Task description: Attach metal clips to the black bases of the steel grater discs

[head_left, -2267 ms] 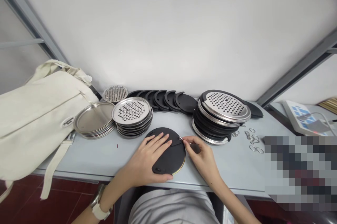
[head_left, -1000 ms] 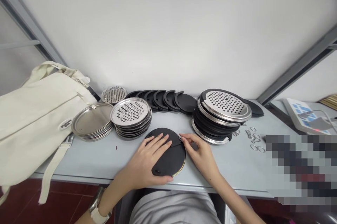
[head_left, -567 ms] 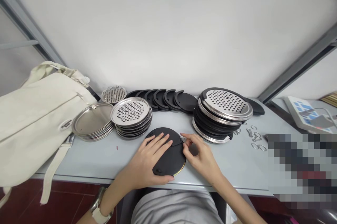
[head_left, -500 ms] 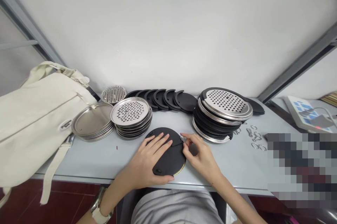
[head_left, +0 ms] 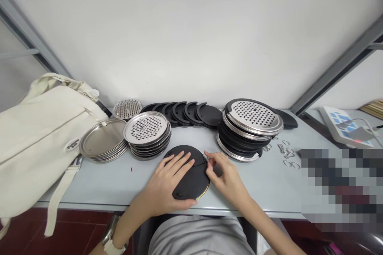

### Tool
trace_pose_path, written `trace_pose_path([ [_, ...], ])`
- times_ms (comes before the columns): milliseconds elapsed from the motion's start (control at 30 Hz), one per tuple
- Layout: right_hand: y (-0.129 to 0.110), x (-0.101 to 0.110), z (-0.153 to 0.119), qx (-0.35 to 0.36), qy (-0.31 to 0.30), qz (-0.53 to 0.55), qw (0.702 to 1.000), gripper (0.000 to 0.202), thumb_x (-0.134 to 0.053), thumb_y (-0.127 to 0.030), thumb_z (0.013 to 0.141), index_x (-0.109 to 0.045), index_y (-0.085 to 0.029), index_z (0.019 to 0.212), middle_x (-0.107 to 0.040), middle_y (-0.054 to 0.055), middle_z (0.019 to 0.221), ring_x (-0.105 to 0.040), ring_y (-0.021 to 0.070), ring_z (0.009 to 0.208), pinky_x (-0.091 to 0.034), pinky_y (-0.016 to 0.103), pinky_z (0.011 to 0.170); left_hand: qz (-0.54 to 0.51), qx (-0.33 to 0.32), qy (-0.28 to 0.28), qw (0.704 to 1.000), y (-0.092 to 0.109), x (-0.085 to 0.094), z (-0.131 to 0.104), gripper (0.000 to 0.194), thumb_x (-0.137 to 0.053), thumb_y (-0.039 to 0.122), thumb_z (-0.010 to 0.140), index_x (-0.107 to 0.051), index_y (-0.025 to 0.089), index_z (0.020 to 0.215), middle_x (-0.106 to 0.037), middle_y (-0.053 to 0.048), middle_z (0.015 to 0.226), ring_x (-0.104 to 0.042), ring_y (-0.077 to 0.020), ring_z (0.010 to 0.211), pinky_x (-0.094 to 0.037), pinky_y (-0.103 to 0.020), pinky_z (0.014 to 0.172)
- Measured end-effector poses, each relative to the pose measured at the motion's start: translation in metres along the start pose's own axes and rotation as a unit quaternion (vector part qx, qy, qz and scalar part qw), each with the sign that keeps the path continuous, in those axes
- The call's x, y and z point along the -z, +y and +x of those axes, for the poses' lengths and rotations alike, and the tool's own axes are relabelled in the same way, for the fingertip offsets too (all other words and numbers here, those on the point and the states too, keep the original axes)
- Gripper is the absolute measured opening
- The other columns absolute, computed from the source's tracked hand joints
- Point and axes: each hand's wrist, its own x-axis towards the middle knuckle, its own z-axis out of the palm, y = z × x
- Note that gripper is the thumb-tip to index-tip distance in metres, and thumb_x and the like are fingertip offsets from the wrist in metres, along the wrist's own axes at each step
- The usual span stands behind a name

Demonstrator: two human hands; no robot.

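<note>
A round black disc (head_left: 191, 181) lies on the grey table in front of me, with a thin yellowish line showing along its lower right edge. My left hand (head_left: 169, 185) rests flat on it, fingers spread and thumb at the near rim. At the disc's upper right edge, my right hand (head_left: 223, 173) pinches a small metal ring (head_left: 206, 158) between thumb and fingers. Whether the ring passes through the disc is too small to tell. More loose metal rings (head_left: 289, 153) are scattered on the table to the right.
Behind the disc stand stacked metal grater plates (head_left: 149, 129), plain metal plates (head_left: 103, 139) and a tall stack of black and metal discs (head_left: 248, 131). Black crescent-rimmed discs (head_left: 206, 115) overlap along the wall. A cream bag (head_left: 44, 131) sits left; a white box (head_left: 344, 125) stands right.
The view has shifted slightly. Both hands keep nearly the same place on the disc, with the right hand still pinching the ring at its edge.
</note>
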Motion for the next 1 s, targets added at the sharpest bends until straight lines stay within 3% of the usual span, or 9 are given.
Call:
trace_pose_path([
  [633, -0.0017, 0.0036, 0.0007, 0.006, -0.007, 0.002, 1.000, 0.028, -0.047, -0.016, 0.089, -0.063, -0.015, 0.112, -0.058, 0.004, 0.076, -0.057, 0.0218, 0.076, -0.047, 0.039, 0.077, -0.005, 0.009, -0.003, 1.000, -0.0010, -0.0002, 0.0001, 0.088, -0.065, 0.056, 0.080, -0.028, 0.021, 0.151, -0.032, -0.009, 0.155, -0.029, -0.0309, 0.143, -0.025, -0.048, 0.114],
  [1000, -0.0085, -0.0007, -0.0038, -0.018, -0.004, 0.088, 0.996, 0.029, -0.050, -0.021, 0.092, -0.066, -0.020, 0.117, -0.057, 0.006, 0.086, -0.059, 0.0197, 0.084, -0.051, 0.033, 0.078, -0.003, 0.008, -0.009, 1.000, 0.0004, 0.0010, 0.0011, 0.087, -0.060, 0.062, 0.083, -0.027, 0.021, 0.152, -0.032, -0.009, 0.155, -0.029, -0.0304, 0.143, -0.023, -0.048, 0.115],
])
